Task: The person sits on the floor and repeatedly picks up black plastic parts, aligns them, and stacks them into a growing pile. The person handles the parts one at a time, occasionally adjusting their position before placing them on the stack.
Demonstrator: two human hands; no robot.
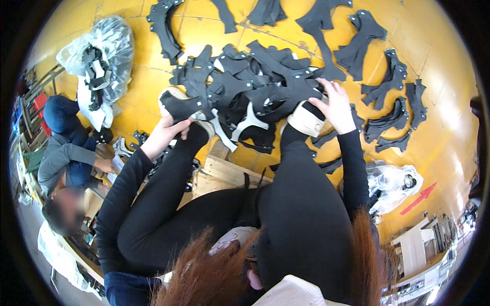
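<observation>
Evidently two bare hands are at work over a yellow floor (pixel 434 130). Farthest left, down beyond the left grip (pixel 164 135), a co-worker (pixel 69 158) in a grey top and blue trousers bends low, a hand reaching toward the left grip's side. Up and left of the left grip lies a clear bag (pixel 120 46) with black and white pieces on it. The left grip itself is closed to a pinch, its fingertips on the lower edge of a black piece (pixel 179 106), which lies just above it, over the left shoe (pixel 208 128).

Between the two grips spreads a heap (pixel 240 81) of overlapping black pieces, with a white piece (pixel 250 125) on its near side. Below that, a wooden crate (pixel 224 172) shows between the legs. Just left of the right grip (pixel 320 92) is the white right shoe (pixel 306 120). The right grip has thumb and fingers parted at the heap's right end; whether it has hold of anything I cannot tell.

Right of it, curved black strips (pixel 393 76) lie in groups. Lower right are another clear bag (pixel 408 178) and a red arrow (pixel 421 198).
</observation>
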